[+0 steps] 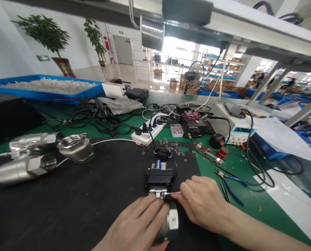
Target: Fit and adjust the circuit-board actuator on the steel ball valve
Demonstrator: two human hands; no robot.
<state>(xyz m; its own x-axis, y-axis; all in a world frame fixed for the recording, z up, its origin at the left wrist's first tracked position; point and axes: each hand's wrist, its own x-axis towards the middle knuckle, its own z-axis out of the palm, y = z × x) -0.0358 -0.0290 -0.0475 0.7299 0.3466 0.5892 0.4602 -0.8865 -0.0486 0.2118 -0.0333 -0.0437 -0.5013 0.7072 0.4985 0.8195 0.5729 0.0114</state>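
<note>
My left hand (138, 223) is wrapped over a silver metal valve body (173, 221) lying on the black mat. Behind the valve, fixed to it by a light-coloured bracket (157, 192), stands a black actuator box (159, 178) with a blue component and a grey one on top. My right hand (203, 200) pinches a thin metal wrench (174, 193). The wrench's head sits at the bracket, close to my left fingertips. Which nut or bolt it touches is too small to tell. A black cable (162, 153) runs from the actuator to the power strip.
Steel fittings (77, 148) stand at the left. Loose nuts (175, 148) lie behind the actuator, near a white power strip (150, 129). Blue-handled pliers (230, 184) and tweezers (224, 191) lie right of my right hand. A shelf with a solder spool (152, 34) hangs overhead.
</note>
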